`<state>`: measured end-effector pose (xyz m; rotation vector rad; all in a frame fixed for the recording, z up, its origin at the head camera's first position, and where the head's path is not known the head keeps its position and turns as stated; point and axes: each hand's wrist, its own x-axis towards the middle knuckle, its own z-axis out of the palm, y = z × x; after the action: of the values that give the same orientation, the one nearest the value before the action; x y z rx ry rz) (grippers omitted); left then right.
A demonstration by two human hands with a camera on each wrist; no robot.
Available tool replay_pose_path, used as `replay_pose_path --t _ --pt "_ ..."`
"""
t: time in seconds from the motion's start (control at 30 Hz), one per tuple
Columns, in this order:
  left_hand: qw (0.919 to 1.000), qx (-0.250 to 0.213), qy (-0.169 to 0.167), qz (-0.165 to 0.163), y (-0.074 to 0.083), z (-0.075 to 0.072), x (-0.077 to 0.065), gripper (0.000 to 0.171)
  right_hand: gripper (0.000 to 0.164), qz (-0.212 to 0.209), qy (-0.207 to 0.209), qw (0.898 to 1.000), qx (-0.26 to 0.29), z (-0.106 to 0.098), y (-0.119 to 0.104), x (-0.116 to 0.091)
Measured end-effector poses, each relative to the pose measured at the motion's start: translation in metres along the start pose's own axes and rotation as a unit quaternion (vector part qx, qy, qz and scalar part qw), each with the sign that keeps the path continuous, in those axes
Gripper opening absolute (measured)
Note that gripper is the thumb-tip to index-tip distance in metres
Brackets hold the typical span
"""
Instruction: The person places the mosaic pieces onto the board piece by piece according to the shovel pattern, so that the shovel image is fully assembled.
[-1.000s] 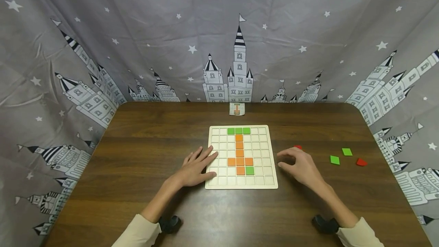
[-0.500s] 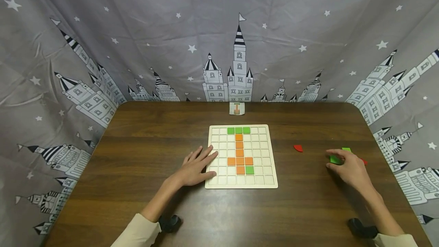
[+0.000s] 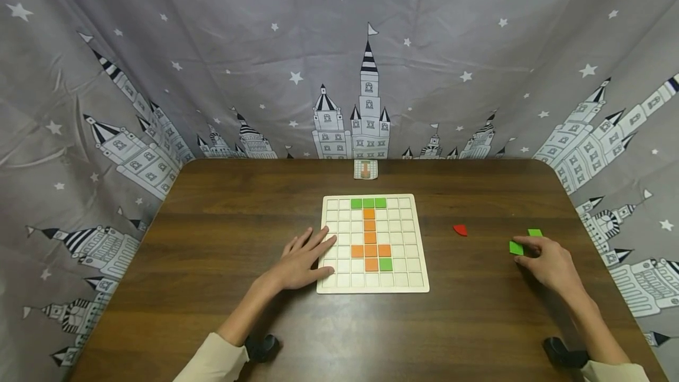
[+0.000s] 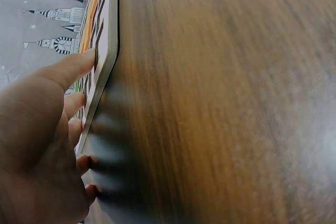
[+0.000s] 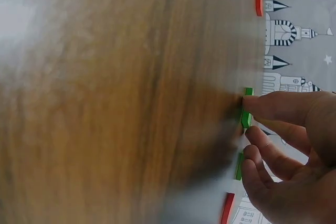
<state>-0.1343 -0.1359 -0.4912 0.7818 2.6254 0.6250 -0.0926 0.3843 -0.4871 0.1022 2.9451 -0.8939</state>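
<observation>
Currently, left hand (image 3: pixel 299 263) spread on board (image 3: pixel 399 234), green tile (image 3: pixel 516 248) in pinch of right hand (image 3: pixel 549 263)

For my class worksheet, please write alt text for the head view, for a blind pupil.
A person's right hand pinches a green tile at the right of a brown table. The left hand rests on the left edge of a pale grid board bearing green and orange tiles.

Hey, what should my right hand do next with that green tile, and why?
I'd probably carry the green tile to the empty square left of the lowest orange tile on the board. Your right hand pinches it, and the pattern looks lopsided: a placed green piece sits right of that orange tile, with nothing matching on its left.
</observation>
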Motion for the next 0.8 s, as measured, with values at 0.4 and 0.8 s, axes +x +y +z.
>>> replay_pose_path --t 0.4,0.8 --pt "0.9997 -0.011 0.018 0.008 -0.002 0.003 0.000 0.069 0.036 0.004 0.004 1.000 -0.001 -0.001 0.000 -0.003" --pt "0.9996 -0.018 0.022 0.009 -0.008 0.008 0.001 0.070 0.033 -0.050 0.031 0.998 -0.004 0.008 -0.017 -0.005"
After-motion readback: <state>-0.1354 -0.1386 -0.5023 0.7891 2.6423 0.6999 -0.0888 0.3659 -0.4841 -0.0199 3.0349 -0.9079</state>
